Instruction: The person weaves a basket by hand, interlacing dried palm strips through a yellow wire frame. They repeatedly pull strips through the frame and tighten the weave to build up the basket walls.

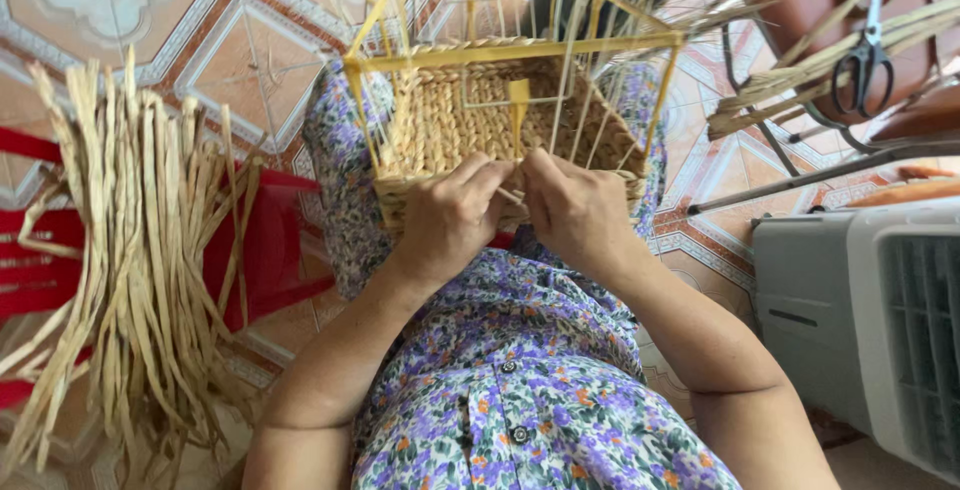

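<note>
Half-woven straw basket (470, 125) on yellow wire frame (520, 50) resting on the lap, left hand (450, 220) and right hand (575, 210) pinching a straw strand (508, 193) at its near rim, loose straw bundle (140, 250) over red stool (270, 250) at left, scissors (865, 55) upper right

A half-woven basket (500, 120) sits in the upper middle of the frame, resting on the person's lap. Its skeleton is a box-shaped yellow frame with thin upright rods, open at the top. Pale straw strands are plaited in tight horizontal rows across the bottom and low along the near wall, leaving the upper rods bare. At the near rim, in the centre of the frame, one loose straw strand (510, 193) lies pinched against the weave.
</note>
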